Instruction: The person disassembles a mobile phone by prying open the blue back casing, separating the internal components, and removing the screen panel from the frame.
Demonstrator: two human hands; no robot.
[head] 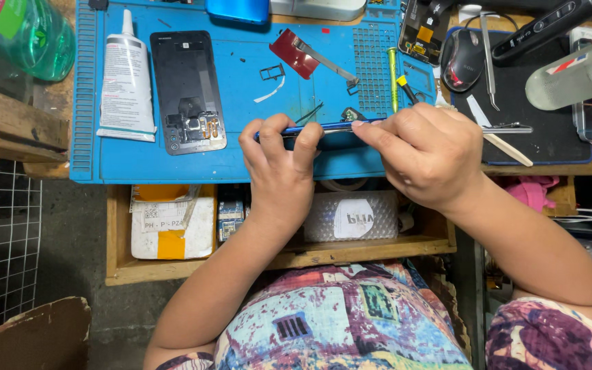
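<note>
Both my hands hold a thin blue phone (330, 129) edge-on above the front of a blue work mat (241, 103). My left hand (281, 164) pinches its left end between thumb and fingers. My right hand (427, 154) grips the right end, fingertips pressed along the top edge. Much of the phone's body is hidden by my fingers. An opened black phone back (188, 89) with exposed parts lies on the mat to the left, beside a white glue tube (126, 75).
On the mat lie a small tray frame (273, 71), a red pick with metal strip (303, 55) and screwdrivers (393, 75). Right: a computer mouse (464, 58), tweezers (489, 58), a clear bottle (577, 72). A green bottle (25, 34) stands far left. An open drawer (275, 226) holds boxes.
</note>
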